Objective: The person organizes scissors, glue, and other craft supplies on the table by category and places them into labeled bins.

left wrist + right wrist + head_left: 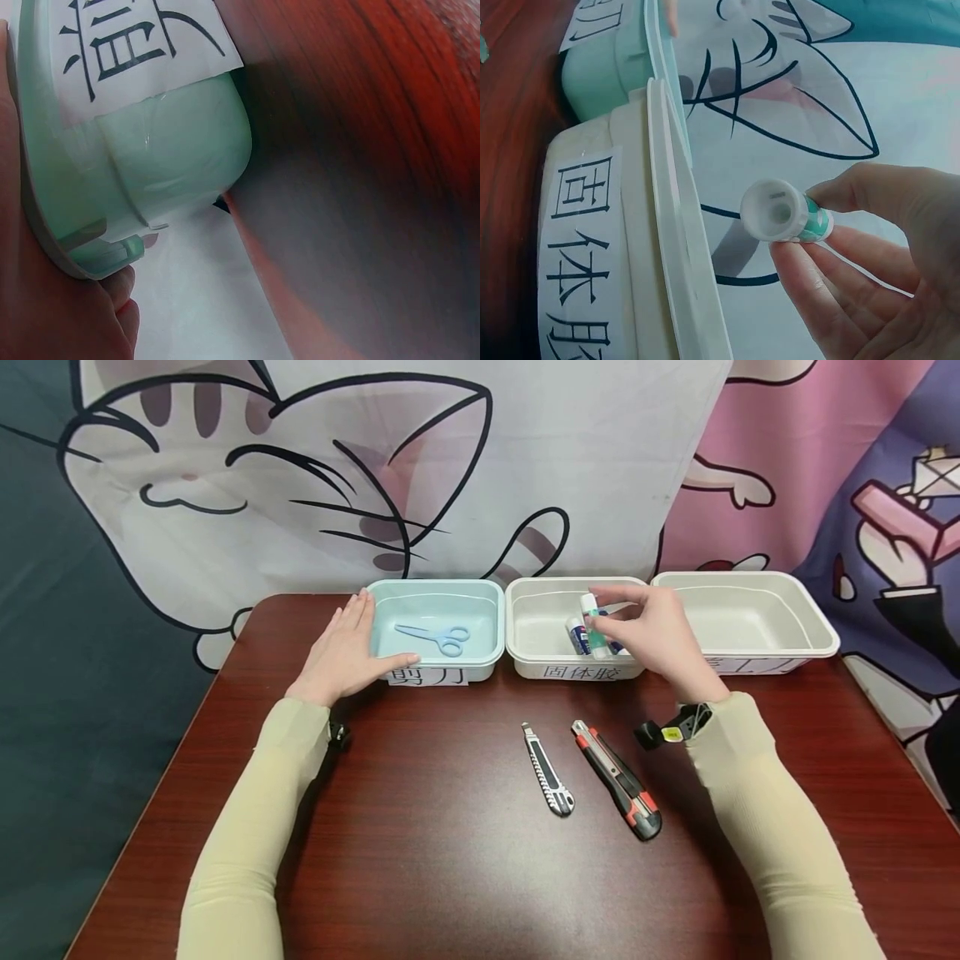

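My right hand (660, 631) pinches a green glue stick with a white cap (589, 605) between thumb and fingers, over the middle white bin (536, 610). The right wrist view shows the glue stick (774, 210) end-on, above the bin rim. More glue sticks, one of them dark blue and white (577, 637), lie inside that bin, partly hidden behind the held one. With fingers stretched out, my left hand (337, 652) rests along the left end of the light blue bin (480, 610). Light blue scissors (429, 633) lie in this bin.
To the right stands another white bin (738, 610). A slim black-and-white utility knife (547, 770) and a larger red-and-black utility knife (617, 781) lie on the brown table (420, 827). Paper labels mark the bin fronts. A printed cloth (600, 452) hangs behind.
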The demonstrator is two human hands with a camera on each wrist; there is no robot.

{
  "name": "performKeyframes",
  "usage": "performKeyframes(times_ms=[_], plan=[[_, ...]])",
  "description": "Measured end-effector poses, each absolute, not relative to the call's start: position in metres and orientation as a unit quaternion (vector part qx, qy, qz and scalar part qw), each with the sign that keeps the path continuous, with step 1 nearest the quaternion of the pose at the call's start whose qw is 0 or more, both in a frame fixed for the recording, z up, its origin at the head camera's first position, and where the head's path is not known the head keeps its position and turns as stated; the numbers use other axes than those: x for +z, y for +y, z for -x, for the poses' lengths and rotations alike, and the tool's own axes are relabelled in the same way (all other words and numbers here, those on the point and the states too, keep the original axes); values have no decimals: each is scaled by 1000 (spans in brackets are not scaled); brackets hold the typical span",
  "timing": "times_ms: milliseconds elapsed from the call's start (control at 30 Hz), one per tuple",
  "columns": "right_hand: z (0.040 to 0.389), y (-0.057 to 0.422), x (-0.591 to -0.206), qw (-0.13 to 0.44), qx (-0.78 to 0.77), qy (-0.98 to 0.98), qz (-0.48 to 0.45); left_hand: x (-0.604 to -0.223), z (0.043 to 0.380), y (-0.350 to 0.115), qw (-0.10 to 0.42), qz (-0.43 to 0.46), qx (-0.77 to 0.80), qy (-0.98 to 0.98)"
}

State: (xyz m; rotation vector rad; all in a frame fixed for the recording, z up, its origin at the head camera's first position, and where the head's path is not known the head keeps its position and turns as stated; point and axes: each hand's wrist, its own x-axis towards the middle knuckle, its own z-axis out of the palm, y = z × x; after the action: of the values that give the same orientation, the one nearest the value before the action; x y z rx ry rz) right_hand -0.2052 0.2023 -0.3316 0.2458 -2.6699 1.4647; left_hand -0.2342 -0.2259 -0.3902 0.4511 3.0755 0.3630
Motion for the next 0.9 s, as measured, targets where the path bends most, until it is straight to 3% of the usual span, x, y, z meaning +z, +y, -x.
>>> performKeyframes(times_ms=[900], plan=[[245, 191, -348, 38, 501, -864, -21, -392, 236, -227, 6, -144, 119, 982]])
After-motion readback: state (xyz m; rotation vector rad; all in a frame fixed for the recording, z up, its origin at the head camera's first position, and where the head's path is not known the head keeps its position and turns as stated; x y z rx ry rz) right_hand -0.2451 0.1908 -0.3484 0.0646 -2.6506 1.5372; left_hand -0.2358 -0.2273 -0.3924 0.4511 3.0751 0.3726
